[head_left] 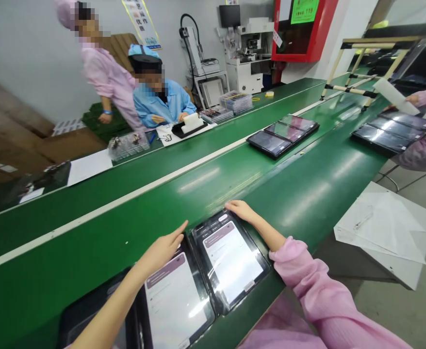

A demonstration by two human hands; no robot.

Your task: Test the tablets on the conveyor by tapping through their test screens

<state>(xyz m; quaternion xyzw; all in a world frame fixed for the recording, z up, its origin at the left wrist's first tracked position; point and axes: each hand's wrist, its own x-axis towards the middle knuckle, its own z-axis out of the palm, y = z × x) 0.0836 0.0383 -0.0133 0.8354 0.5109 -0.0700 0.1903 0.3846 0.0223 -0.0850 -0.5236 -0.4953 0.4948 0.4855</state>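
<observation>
A black tray [235, 303] lies on the green conveyor belt [307, 194] right in front of me, holding flat tablets with lit white screens under clear film. My right hand [241, 210] rests with fingers curled on the far right corner of the right tablet [231, 259]. My left hand [164, 248] lies with fingers stretched out and together at the far edge of the middle tablet [174, 303]. A third, dark slot [89, 310] sits at the left, partly hidden by my left forearm.
Two more black trays of dark tablets [282, 134] [391, 131] lie farther along the belt; a co-worker's hands [413, 99] hold a white sheet over the far one. Two people stand and sit across the belt. White sheets [387, 228] lie on a low table at right.
</observation>
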